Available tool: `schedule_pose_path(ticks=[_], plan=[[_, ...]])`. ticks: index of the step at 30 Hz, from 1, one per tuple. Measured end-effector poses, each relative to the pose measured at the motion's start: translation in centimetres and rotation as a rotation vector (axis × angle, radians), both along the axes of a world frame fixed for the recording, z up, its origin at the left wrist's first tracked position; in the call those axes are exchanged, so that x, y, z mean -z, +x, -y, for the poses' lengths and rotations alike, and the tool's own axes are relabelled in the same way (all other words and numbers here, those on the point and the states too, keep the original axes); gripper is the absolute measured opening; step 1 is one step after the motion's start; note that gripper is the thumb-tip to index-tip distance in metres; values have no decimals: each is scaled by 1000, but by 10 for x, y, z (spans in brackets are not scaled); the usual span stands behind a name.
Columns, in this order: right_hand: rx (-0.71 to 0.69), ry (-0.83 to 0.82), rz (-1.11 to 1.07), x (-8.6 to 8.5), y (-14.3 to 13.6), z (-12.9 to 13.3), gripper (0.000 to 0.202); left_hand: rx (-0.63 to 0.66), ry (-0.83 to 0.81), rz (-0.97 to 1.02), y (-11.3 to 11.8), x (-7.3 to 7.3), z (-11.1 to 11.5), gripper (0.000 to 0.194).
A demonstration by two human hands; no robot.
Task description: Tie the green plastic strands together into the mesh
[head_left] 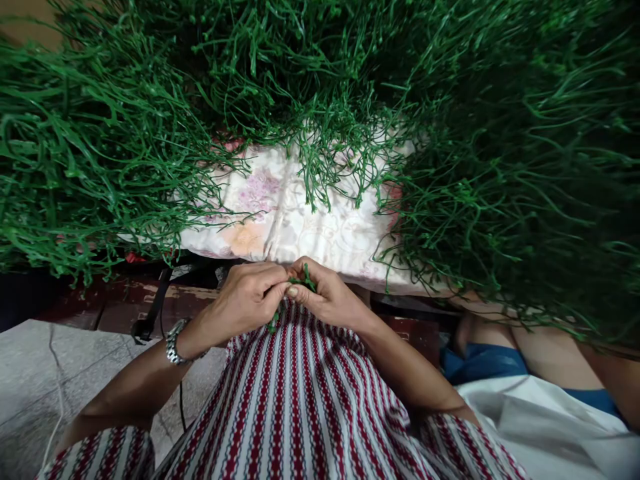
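My left hand [253, 297] and my right hand [327, 293] meet in front of my lap, thumbs and fingers pinched together. Between them is a small green branched stem [307, 279], plastic-looking, partly covered by the fingers. Another green bit shows just below my left hand; whether it belongs to the same piece I cannot tell. Beyond the hands spreads a floral cloth [315, 233] on a raised surface. Loose green stems [325, 170] of the same kind lie across the cloth's middle.
Big heaps of green stems rise at the left [95, 153] and right [500, 173] and along the back. Below the cloth runs a dark red wooden edge [185, 303]. At the lower right are another person's legs [555, 353] and a white sheet [545, 420].
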State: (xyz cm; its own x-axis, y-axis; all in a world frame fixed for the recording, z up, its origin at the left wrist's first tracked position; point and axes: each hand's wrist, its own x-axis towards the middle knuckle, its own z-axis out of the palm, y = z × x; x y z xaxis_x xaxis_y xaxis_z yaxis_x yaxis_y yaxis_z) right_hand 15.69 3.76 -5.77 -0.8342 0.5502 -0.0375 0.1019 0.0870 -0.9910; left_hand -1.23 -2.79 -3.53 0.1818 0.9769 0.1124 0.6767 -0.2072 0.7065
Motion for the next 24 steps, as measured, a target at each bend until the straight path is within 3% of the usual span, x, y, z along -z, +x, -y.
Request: schedule_pose_path(ticks=[5,8,10,11,13,15,17,20,24], plan=[[-211,112,142,-7,8,-5,25,308,-98,-56,-6,-8,-1,22],[-373,15,22,-15,10,-2,23,531,-154,101,-13,-15,-2,25],[-467,-89,-113,-19,11,0,21,613,-174,295,-18,-19,-3,27],[-473,-137,-166,-21,11,0,21,591,-190,392,-20,-19,-3,27],[-379,-192,-216,-22,11,-1,22,391,-230,523,-22,-19,-4,23],[-161,-165,-206,-20,8,-5,23,115,-280,580,-20,-17,-5,21],[80,-66,-162,-19,4,-9,24,-71,-325,622,-16,-13,-6,23],[250,97,-78,-18,-5,-12,26,-123,-331,712,-9,-7,-9,23],[156,124,-21,-14,-13,-12,31,-185,-214,822,-2,2,-10,12]])
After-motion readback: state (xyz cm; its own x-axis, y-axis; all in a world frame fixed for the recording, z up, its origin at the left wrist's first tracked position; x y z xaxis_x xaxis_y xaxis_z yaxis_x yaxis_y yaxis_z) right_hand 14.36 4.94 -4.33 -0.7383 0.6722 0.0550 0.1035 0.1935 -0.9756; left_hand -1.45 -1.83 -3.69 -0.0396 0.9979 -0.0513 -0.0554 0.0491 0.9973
